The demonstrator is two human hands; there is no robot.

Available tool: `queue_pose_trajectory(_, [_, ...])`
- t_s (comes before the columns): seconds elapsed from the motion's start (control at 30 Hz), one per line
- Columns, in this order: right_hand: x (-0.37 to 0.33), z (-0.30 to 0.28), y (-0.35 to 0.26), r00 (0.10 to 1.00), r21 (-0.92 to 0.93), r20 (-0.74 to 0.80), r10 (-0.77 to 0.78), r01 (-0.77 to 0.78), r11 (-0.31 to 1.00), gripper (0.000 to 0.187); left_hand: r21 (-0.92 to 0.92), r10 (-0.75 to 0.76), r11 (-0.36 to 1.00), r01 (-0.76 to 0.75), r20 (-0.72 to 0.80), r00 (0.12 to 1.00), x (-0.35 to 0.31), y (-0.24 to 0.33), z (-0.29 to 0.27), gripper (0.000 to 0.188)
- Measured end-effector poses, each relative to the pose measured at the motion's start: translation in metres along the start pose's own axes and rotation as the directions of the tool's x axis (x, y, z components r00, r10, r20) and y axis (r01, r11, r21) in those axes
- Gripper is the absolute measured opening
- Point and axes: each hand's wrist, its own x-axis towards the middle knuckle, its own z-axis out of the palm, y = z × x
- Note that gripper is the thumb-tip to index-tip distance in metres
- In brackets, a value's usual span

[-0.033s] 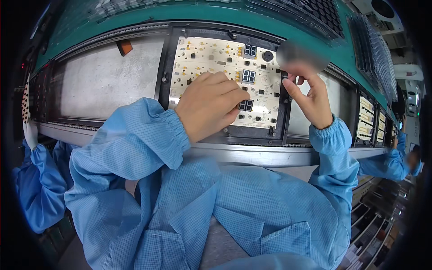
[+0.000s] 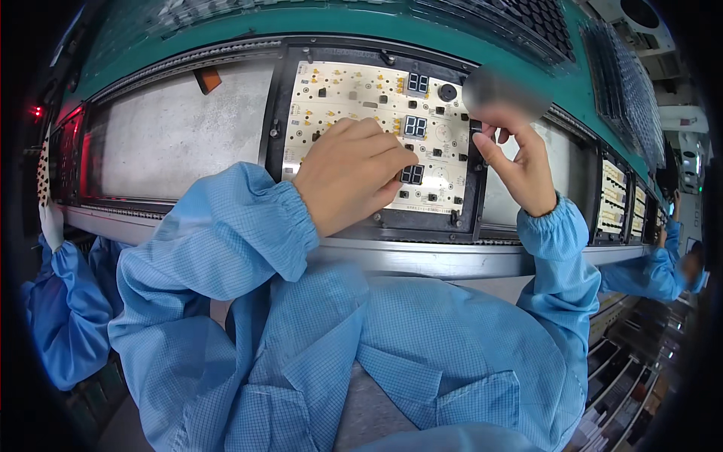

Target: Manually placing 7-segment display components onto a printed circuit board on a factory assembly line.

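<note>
A cream circuit board panel [image 2: 354,94] lies in a black carrier frame [image 2: 279,113] before me. It bears several small black parts, a round black buzzer [image 2: 447,93] and three two-digit displays; the nearest display [image 2: 412,175] is partly covered. My left hand [image 2: 352,172] is over the panel with bent fingers, its thumb and forefinger drawn in beside that display. What they hold, if anything, is hidden. Over the frame's right edge, my right hand [image 2: 520,154] has its thumb and fingers curled toward each other. A grey blur hides its fingertips and whatever lies between them.
The carrier sits on a conveyor with a metal front rail [image 2: 422,260]. An orange-brown piece [image 2: 208,80] lies on the left section. Black trays [image 2: 520,30] and stacked clear trays [image 2: 621,83] stand behind. Other boards [image 2: 611,196] are at the right; co-workers' blue sleeves [image 2: 68,316] show at both sides.
A red glow has come up at the far left end of the conveyor. The panel appears shifted very slightly left; both my hands stay almost where they were.
</note>
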Motion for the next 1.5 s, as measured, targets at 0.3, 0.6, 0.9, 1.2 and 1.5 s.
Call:
queue_pose_trajectory(0.3, [-0.008,0.002,0.005,1.0,0.043,-0.01,0.024,-0.024,0.999,0.025,0.083,-0.006,0.997,-0.001,0.083,0.997,0.016,0.009,0.003,0.022])
queue_pose_trajectory(0.6, [-0.005,-0.004,0.012,0.98,-0.366,0.086,-0.18,0.199,0.909,0.028,0.081,-0.267,0.96,0.267,0.552,0.79,0.078,0.013,-0.01,0.015])
queue_pose_trajectory(0.9, [-0.003,-0.004,0.015,0.987,-0.392,0.091,-0.133,0.159,0.906,0.022,-0.042,-0.121,0.992,0.123,0.056,0.991,0.029,-0.003,-0.027,0.017])
queue_pose_trajectory(1.2, [0.001,-0.007,-0.007,0.996,-0.278,0.09,0.027,-0.001,0.961,0.026,-0.031,-0.266,0.964,0.265,-0.126,0.956,0.01,-0.044,-0.051,0.016])
queue_pose_trajectory(1.5, [0.005,-0.045,0.007,0.957,-0.524,0.279,-0.074,0.217,0.823,0.037,-0.174,-0.311,0.942,0.288,-0.12,0.943,0.023,-0.049,-0.025,0.015])
